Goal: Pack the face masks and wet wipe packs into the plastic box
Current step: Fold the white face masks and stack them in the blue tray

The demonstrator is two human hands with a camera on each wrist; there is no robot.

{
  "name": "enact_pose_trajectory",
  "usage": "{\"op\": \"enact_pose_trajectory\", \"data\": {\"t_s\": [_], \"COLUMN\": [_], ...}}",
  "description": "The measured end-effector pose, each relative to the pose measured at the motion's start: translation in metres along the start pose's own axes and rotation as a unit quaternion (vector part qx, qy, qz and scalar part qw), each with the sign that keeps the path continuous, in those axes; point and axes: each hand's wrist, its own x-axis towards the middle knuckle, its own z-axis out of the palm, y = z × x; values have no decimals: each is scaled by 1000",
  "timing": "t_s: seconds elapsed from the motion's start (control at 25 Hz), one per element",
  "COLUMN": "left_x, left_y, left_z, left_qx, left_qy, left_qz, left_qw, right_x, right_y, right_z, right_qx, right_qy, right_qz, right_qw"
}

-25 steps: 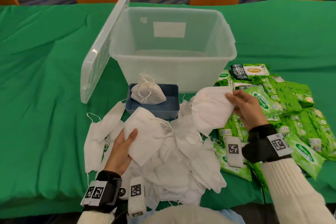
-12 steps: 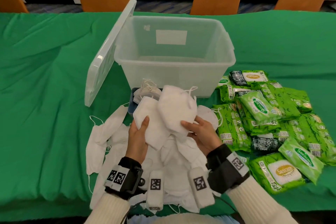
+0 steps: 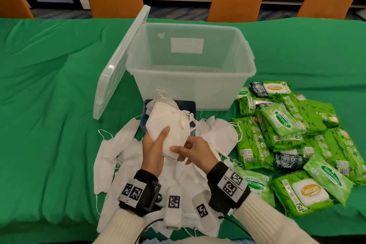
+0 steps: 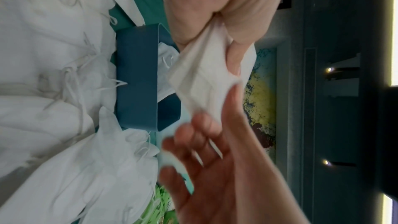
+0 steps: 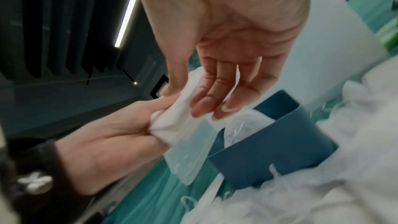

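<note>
Over the last second the right hand point(image 3: 195, 150) has carried its mask leftward from beside the wet wipe packs point(image 3: 293, 140) to the left hand point(image 3: 153, 149), so both hands now pinch one stack of face masks point(image 3: 170, 130) just in front of the blue tray point(image 3: 190, 105).

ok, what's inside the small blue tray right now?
A few folded white masks sit in the blue tray. The stack of masks held by both hands hides its near part, so no exact count.
</note>
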Motion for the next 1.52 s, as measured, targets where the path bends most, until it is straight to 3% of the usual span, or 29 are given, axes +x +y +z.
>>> {"op": "enact_pose_trajectory", "data": {"t_s": [0.04, 0.12, 0.2, 0.24, 0.32, 0.4, 0.48, 0.68, 0.8, 0.84, 0.92, 1.08, 1.2, 1.28, 1.4, 1.44, 1.52], "left_x": [1, 2, 4, 5, 5, 4, 4, 5, 5, 5, 4, 2, -1, -7, -16, -17, -18], "left_y": [3, 10, 16, 16, 14, 13, 13, 13, 11, 10, 9, 7, 4, -4, -13, -13, -11], "left_z": [-2, -11, -24, -27, -30, -26, -24, -35, -36, -35, -32, -42, -66, -84, -102, -105, -108], "left_qx": [5, 17, 46, 64, 100, 128, 148, 131, 94, 82, 67, 43, 62, 80, 80, 79, 74], "left_qy": [-6, -39, -83, -106, -149, -173, -166, -110, -95, -92, -83, -55, -31, -21, -8, -2, 6], "left_qz": [6, 8, 2, -4, -14, -11, 6, 15, -1, -5, -13, -28, -51, -73, -101, -104, -99], "left_qw": [1000, 999, 995, 992, 984, 977, 975, 985, 991, 992, 994, 997, 996, 994, 992, 991, 992], "right_x": [-1, 4, 12, 19, 33, 41, 43, 36, 33, 33, 34, 30, 24, 23, 29, 36, 54], "right_y": [0, 2, -3, -9, -24, -33, -24, 5, 7, 6, 5, 7, 26, 43, 67, 79, 118], "right_z": [-5, -25, -51, -62, -68, -61, -56, -66, -64, -64, -63, -47, -26, -12, -7, -11, -29], "right_qx": [-38, -72, -38, -30, -43, -77, -84, 119, 363, 409, 435, 375, 104, -16, 60, 70, 70], "right_qy": [2, 81, 159, 155, 60, -68, -104, 35, 3, -6, -14, 9, -23, -77, -95, -47, 148], "right_qz": [0, -32, -105, -134, -143, -95, -65, -51, 24, 42, 45, 6, -2, 5, 25, 33, 97], "right_qw": [999, 994, 981, 978, 987, 990, 989, 991, 932, 912, 899, 927, 994, 997, 993, 996, 982]}}
